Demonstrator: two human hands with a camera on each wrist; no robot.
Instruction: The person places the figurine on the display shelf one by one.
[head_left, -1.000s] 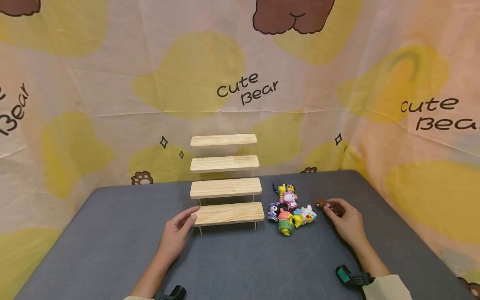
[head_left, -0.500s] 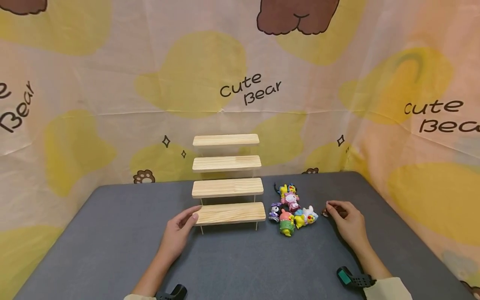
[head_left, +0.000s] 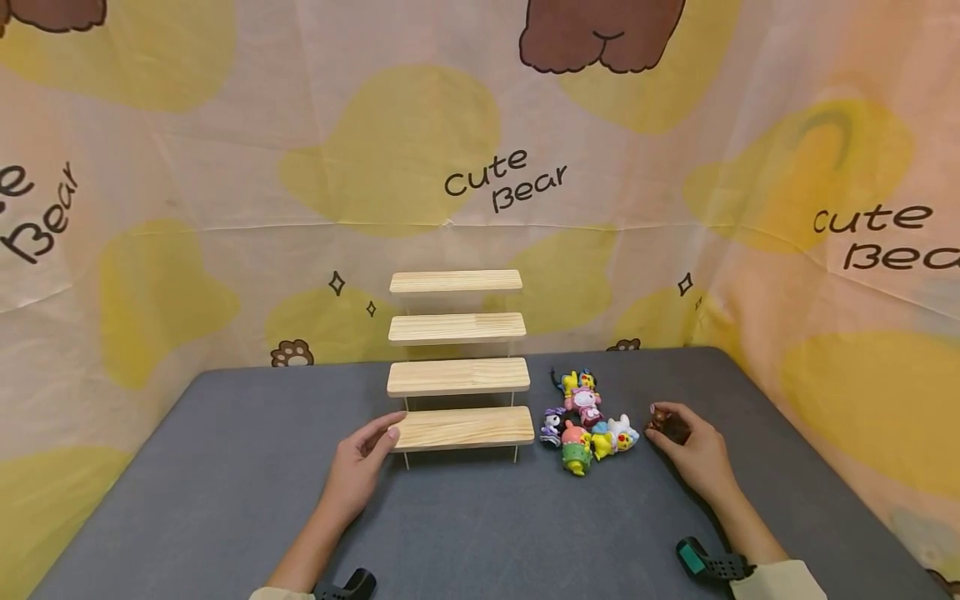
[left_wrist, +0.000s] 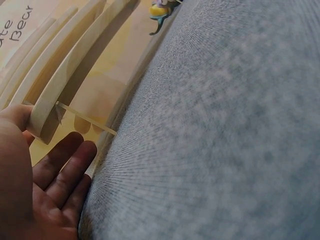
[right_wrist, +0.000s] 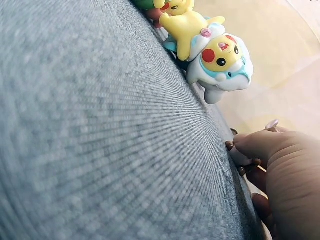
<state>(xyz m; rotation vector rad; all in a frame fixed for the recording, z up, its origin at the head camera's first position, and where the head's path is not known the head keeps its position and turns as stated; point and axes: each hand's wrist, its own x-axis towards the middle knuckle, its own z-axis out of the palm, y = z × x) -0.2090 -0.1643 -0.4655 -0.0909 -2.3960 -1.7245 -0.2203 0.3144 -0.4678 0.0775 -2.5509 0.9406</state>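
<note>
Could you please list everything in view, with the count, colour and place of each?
Table: one, dark grey, across the lower head view.
Printed cloth: number of pieces unclear, pink and yellow, behind and beside the table.
Wooden stand: one, pale, four-tiered, upright on the table.
Figurines: at least five, multicoloured, clustered right of the stand.
Small figurine: one, brown, right of the cluster, partly hidden.
Wrist straps: two, black, one per wrist.
Sleeves: two, cream, bottom edge.
Left hand: one, bare, pinching the lowest shelf's left end.
Right hand: one, bare, pinching the small figurine.
</note>
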